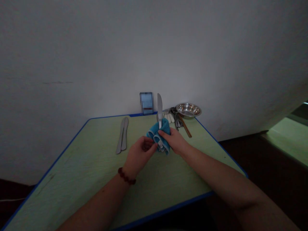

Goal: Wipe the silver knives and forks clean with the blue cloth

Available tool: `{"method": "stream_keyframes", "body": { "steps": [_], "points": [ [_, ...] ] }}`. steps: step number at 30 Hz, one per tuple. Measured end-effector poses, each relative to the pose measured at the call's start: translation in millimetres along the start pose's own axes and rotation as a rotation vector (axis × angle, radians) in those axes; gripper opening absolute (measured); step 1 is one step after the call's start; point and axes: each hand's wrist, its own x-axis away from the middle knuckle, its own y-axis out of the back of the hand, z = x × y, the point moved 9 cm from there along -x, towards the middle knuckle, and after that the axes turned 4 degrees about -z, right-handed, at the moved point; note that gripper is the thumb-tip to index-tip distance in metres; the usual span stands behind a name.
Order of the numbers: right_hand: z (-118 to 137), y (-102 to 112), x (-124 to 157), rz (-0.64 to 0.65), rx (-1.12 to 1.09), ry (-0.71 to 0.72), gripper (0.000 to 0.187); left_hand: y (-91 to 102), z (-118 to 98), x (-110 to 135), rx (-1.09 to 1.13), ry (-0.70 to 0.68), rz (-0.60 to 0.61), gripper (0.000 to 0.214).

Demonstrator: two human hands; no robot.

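Observation:
A table knife (160,107) points blade up above the middle of the table, its lower part wrapped in a blue cloth (165,125). My right hand (174,139) is closed around the cloth and the knife inside it, thumb pressed on the front. Lower down, my left hand (141,149) pinches the cloth's near edge, where a white label shows. The knife's handle end is hidden by cloth and fingers. Left of my hands, two more table knives (124,134) lie side by side on the table, touching.
The pale green table (96,179) has a blue edge and stands against a wall. At its back right are a steel bowl (189,110), brown chopsticks (185,126) and several forks and spoons with white or metal handles. A blurred upright screen (146,103) leans at the back.

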Motion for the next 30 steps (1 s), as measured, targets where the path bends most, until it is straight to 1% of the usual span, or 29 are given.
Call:
{"method": "stream_keyframes", "body": {
  "steps": [2, 4, 7, 12, 15, 17, 21, 26, 30],
  "points": [
    [3, 1, 0, 0.018, 0.123, 0.043, 0.027, 11.9, -6, -1, -0.007, -0.017, -0.082, 0.023],
    [8, 0, 1, 0.052, 0.291, 0.099, 0.026, 18.3, -9, -3, 0.034, -0.013, -0.113, 0.024],
    [15, -7, 6, 0.126, 0.507, 0.168, 0.026, 20.5, -7, -6, 0.116, 0.031, -0.111, 0.027],
    [21, -17, 14, 0.199, 0.672, 0.21, 0.026, 18.9, 3, -8, 0.22, 0.121, -0.092, 0.034],
    [22, -22, 16, 0.234, 0.728, 0.245, 0.026, 14.9, 4, -8, 0.256, 0.15, -0.051, 0.036],
    [23, -24, 18, 0.252, 0.725, 0.273, 0.026, 12.7, 5, -8, 0.276, 0.159, -0.03, 0.036],
    [24, -26, 21, 0.26, 0.707, 0.323, 0.025, 10.7, 11, -9, 0.314, 0.205, -0.024, 0.034],
    [25, -28, 24, 0.265, 0.775, 0.339, 0.026, 8.2, 21, -8, 0.388, 0.294, -0.038, 0.029],
    [27, -29, 25, 0.272, 0.803, 0.366, 0.025, 5.7, 22, -8, 0.434, 0.3, -0.033, 0.025]
  ]
}}
